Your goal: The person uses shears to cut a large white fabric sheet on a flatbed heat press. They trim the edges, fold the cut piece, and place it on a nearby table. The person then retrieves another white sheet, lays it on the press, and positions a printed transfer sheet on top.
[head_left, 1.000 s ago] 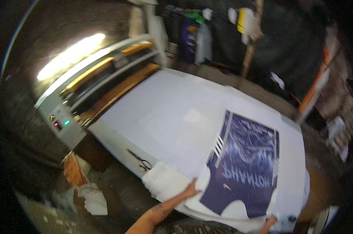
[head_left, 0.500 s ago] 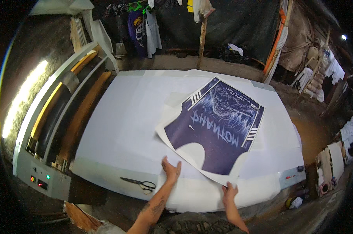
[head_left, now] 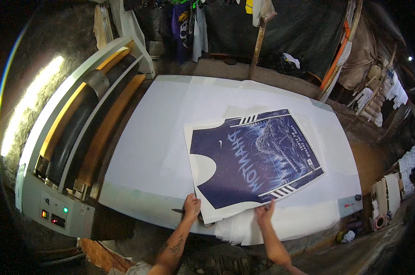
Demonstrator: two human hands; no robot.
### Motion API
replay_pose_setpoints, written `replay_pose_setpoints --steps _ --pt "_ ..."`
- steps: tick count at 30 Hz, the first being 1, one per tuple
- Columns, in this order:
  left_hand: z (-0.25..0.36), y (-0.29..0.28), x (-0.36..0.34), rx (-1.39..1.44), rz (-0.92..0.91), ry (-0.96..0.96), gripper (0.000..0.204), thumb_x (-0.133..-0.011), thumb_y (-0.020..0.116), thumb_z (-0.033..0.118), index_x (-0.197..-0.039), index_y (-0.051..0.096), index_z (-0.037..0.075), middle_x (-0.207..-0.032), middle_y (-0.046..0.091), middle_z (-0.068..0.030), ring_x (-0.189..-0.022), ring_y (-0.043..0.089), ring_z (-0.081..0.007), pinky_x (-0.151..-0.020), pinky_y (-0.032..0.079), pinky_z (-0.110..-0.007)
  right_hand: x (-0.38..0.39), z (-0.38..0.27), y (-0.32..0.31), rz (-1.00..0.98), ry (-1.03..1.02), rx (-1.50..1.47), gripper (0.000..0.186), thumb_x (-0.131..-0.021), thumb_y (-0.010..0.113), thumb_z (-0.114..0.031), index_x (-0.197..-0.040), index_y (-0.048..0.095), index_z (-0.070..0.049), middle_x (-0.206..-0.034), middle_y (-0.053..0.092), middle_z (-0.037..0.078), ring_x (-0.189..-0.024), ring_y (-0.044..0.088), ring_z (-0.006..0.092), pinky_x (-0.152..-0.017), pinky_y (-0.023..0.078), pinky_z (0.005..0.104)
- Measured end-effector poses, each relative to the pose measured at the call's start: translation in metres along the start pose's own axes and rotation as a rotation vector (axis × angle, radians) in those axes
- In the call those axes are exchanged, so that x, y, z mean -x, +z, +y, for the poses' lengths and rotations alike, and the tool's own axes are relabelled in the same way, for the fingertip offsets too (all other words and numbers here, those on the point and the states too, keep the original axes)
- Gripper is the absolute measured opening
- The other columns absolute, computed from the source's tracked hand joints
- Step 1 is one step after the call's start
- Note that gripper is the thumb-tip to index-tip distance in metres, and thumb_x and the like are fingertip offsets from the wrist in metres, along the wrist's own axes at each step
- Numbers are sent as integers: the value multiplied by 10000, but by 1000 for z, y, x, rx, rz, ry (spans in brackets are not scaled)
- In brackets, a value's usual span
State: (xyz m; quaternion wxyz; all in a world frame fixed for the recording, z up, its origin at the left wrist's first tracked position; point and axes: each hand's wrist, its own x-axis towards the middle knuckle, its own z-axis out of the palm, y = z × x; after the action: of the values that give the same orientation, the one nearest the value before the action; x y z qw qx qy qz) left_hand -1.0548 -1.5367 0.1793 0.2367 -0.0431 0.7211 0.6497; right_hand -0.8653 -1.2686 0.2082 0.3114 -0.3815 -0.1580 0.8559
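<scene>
A large printed paper sheet [head_left: 226, 156] lies on the white-covered table, bearing a dark navy jersey panel with mirrored pale-blue lettering and white stripes. My left hand [head_left: 192, 208] pinches its left near edge, fingers closed. Along the near edge, toward the right, my right hand [head_left: 265, 213] grips the paper between thumb and fingers. The near corner between my hands is lifted a little and hangs over the table's front. Beside my left hand the dark blade tip of the scissors [head_left: 177, 210] sticks out; the sheet and hand hide most of them.
White sheets [head_left: 249, 229] are stacked under the print at the front edge. To the left stands a roller machine [head_left: 79, 133] with a lit control panel [head_left: 56, 215]. A wooden post [head_left: 259, 46] and hanging clothes [head_left: 199, 32] are behind the table. Paper rolls [head_left: 372, 103] lie at the right.
The printed sheet has been turned clockwise and pulled nearer, over the scissors. My left hand, free before, now has its left edge; my right hand has moved along to another edge.
</scene>
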Motion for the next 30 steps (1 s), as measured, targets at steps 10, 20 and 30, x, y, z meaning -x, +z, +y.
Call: replay_pose_setpoints --steps 10,20,30 --pt "-13 0 -7 -354 -73 57 506 -796 621 -26 -1267 437 -57 -1076 652 -162 -977 635 -216 -818 500 -310 -88 -83 -18 359 -299 503 152 -811 650 -30 -902 530 -12 -798 594 99 -645 606 210 -505 492 356" --pt "-10 -13 -48 8 -111 -109 410 -822 640 64 -1200 508 -25 -911 667 -195 -797 657 -250 -693 510 -325 -74 -58 -11 509 -412 475 173 -794 702 -10 -764 537 -51 -707 580 46 -537 551 140 -389 378 295" --pt "14 -19 -97 -481 29 261 423 -813 663 133 -1178 521 -27 -959 673 -172 -791 661 -261 -730 516 -322 -72 -46 18 444 -259 359 128 -882 619 -84 -891 501 -36 -753 567 66 -531 540 168 -379 374 311"
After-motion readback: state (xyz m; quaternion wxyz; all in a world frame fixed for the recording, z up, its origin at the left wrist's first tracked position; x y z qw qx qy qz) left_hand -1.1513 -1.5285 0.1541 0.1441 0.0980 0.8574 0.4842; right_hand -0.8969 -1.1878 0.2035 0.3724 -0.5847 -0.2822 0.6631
